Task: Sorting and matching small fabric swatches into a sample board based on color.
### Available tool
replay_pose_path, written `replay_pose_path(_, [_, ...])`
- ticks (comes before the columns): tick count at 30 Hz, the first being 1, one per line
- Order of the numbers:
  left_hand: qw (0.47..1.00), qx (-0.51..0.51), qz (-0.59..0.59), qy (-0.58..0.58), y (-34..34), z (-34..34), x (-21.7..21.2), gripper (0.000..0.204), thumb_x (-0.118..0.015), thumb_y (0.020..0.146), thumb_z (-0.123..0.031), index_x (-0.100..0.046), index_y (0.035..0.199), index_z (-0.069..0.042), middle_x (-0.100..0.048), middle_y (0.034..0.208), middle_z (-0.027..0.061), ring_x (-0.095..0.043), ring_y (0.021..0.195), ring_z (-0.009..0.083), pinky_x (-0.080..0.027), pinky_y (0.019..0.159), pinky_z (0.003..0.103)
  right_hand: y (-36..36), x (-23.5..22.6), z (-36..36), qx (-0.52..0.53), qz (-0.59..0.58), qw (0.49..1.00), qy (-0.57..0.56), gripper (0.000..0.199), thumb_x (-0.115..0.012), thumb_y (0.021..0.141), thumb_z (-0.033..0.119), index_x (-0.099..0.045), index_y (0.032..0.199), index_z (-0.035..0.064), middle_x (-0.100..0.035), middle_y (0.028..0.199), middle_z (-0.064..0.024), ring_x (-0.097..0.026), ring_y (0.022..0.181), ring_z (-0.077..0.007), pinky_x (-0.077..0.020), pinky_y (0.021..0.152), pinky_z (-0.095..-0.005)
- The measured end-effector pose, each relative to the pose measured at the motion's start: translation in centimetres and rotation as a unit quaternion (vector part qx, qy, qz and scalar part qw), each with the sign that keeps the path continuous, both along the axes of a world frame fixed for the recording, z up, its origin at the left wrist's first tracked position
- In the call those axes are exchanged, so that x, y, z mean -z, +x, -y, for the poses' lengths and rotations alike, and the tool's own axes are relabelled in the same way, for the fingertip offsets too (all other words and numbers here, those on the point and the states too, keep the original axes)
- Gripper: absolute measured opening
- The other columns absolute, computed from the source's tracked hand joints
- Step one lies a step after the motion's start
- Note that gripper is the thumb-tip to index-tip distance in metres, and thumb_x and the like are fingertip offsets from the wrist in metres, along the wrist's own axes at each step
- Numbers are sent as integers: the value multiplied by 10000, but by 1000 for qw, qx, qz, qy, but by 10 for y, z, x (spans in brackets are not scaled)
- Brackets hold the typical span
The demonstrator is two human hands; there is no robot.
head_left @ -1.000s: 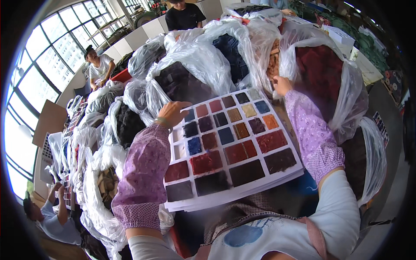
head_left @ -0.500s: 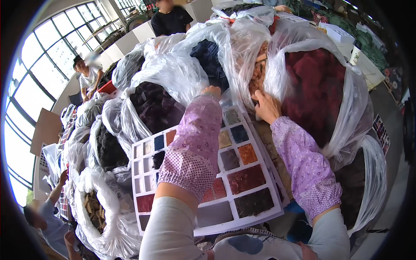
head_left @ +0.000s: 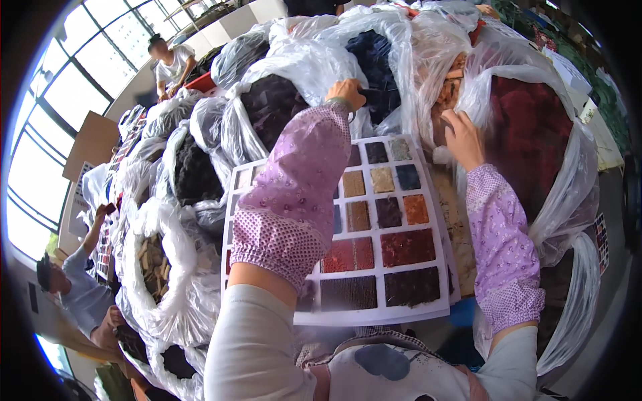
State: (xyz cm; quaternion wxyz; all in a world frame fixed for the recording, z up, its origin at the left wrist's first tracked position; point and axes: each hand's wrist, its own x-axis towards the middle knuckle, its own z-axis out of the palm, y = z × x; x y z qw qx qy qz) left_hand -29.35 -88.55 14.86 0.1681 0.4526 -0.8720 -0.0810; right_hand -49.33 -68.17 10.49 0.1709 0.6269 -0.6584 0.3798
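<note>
My left hand (head_left: 346, 94) has its fingers curled together beside a clear plastic bag of dark navy pieces (head_left: 378, 70); what they hold, if anything, cannot be made out. My right hand (head_left: 464, 138) is raised with bent fingers at the mouth of a bag of orange-tan pieces (head_left: 449, 85). Its fingertips are close together, and anything between them is too small to name. Below both hands lies a white sample board (head_left: 401, 322) with coloured textile swatches in a grid. My left sleeve covers part of it.
Open plastic bags surround the board: dark red material (head_left: 525, 134) at right, blackish pieces (head_left: 273, 107) and black ones (head_left: 197, 170) at left, brown-tan strips (head_left: 152, 271) lower left. One person (head_left: 175, 67) works at the far left, another (head_left: 83, 287) at the near left.
The view has shifted, so the scene sits lower and further right. My left hand has come out from the navy bag's edge. My right hand has lifted slightly from the orange-tan bag.
</note>
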Motion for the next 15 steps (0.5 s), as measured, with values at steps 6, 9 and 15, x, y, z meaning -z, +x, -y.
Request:
replay_pose_path(6, [995, 74, 16, 70, 180, -55, -59, 305, -584, 657, -164, -603, 958, -120, -615, 653, 68, -592, 576, 145, -474, 566, 276, 45, -38, -16, -9, -33, 999, -11, 208, -606, 713, 95, -590, 911, 159, -442, 775, -79, -521, 690, -276, -419, 579, -376])
replay_pose_path(9, [982, 83, 36, 164, 282, -85, -55, 292, -570, 689, -120, -603, 980, -112, -604, 666, 61, -567, 570, 107, -452, 519, 248, 80, -68, -23, -46, -51, 998, -6, 230, -619, 710, 108, -613, 937, 148, -516, 736, -73, -537, 657, -235, -425, 562, -334])
replay_pose_path(15, [954, -42, -84, 283, 366, -138, -1, 327, -563, 664, -170, -632, 983, -139, -574, 635, 39, -522, 522, 106, -445, 487, 232, 205, -85, -23, -241, 141, 950, 141, 215, -565, 705, 21, -579, 919, 12, -628, 742, -84, -604, 651, -108, -458, 601, -242])
